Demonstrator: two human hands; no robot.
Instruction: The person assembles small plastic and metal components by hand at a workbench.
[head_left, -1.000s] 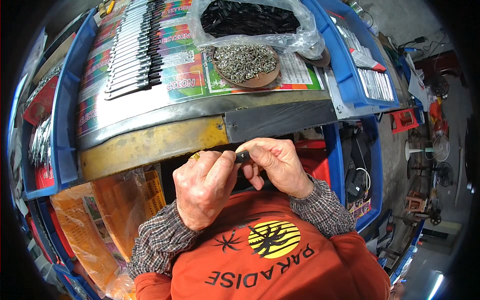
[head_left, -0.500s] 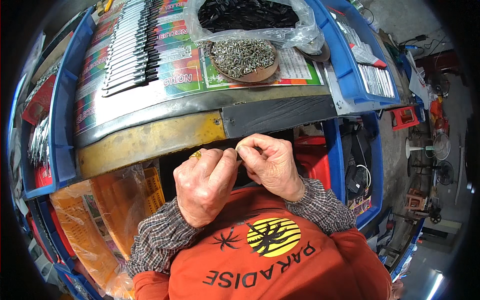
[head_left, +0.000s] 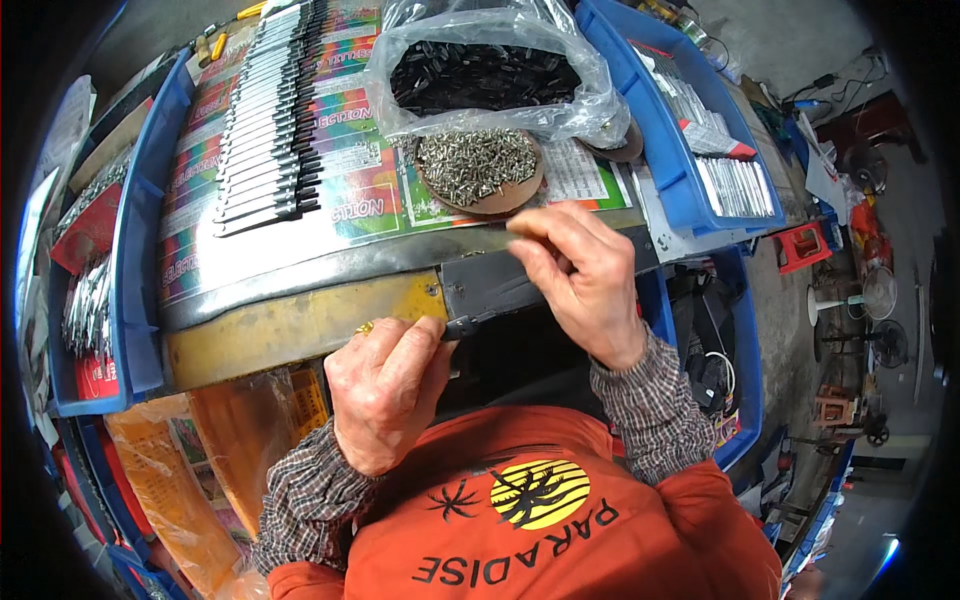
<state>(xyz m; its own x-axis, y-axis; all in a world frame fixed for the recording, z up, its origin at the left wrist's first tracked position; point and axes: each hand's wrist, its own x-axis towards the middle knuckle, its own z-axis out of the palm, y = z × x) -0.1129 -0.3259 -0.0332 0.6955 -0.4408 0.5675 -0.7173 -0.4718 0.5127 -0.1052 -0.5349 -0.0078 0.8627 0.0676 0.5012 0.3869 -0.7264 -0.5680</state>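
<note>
Close to the front edge of the bench, my left hand [head_left: 390, 390] is closed around a slim rod with a black end [head_left: 462, 327]. Only the dark end and its thin tip stick out past my fingers. My right hand [head_left: 590, 280] is raised over the bench edge, thumb and forefinger drawn together; whether a small piece is between them cannot be made out. Just beyond its fingertips lies a round brown dish [head_left: 500, 203] heaped with small silvery metal pins [head_left: 475, 165]. Behind that, a clear plastic bag [head_left: 400, 125] holds many small black pieces [head_left: 480, 75].
A long row of silver rods with black ends [head_left: 262, 150] covers the bench's left part. Blue bins flank it: the left bin [head_left: 140, 240] and the right bin [head_left: 650, 130], both holding slim metal pieces. Orange plastic-wrapped crates [head_left: 160, 470] stand below the bench.
My hands were together in front of my shirt. The right has moved away, up and right toward the dish; the left has shifted slightly left and down, showing the rod's black end.
</note>
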